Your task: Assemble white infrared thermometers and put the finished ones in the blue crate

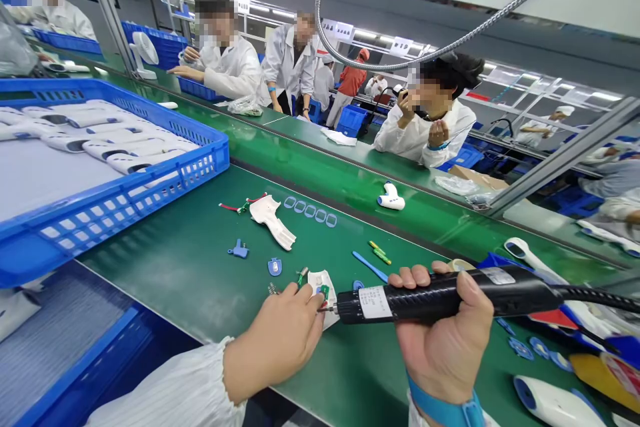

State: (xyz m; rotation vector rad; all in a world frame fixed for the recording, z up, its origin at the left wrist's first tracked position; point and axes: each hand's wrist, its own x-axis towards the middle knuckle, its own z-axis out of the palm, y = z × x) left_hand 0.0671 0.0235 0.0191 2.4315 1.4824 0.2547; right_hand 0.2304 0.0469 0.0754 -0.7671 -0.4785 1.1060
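My right hand [445, 347] is wrapped round a black electric screwdriver [423, 300] held almost level, with its bit pointing left. The bit's tip reaches a small white plastic shell half [327, 280] with a green circuit board [325, 292] inside. My left hand [277, 327] grips the shell by its left side, fingers bent over it and hiding part of it. Just beyond those fingers lie a small metal spring [272, 289] and a blue oval part [275, 267]. Farther out rests a larger white handle shell [274, 220] with red wires.
A blue crate [200, 163] of white housings stands at left. Blue rings [310, 211], a blue stick [370, 265] and a blue bracket [239, 249] lie on the green bench. White thermometer-like bodies [555, 400] crowd the right side. A metal hose [450, 47] hangs overhead; co-workers sit opposite.
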